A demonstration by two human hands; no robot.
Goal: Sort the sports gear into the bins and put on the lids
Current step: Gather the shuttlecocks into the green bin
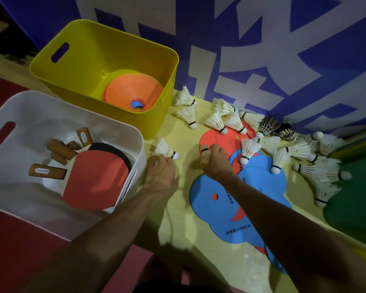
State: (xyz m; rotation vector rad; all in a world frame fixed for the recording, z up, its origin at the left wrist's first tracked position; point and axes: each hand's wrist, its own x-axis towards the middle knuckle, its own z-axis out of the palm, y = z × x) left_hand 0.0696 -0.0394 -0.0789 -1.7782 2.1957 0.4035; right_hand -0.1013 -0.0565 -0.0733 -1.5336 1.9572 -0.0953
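Shuttlecocks [218, 123]: white feathers, black-banded corks

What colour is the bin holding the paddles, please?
The bin is white, seen in the head view.

Floor [178, 218] with bins [106, 49], discs [211, 218], shuttlecocks [187, 114]

Indoor sports hall, by the look of it: padded court floor [178, 218] in yellow and red panels, a green mat [355, 197] at 1 side, wall [262, 49] painted with huge blue-and-white characters. Gear lies loose on the floor: feather shuttlecocks [232, 123], flat markers [216, 208]. 2 bins hold table-tennis paddles [93, 176] and training cones [131, 89].
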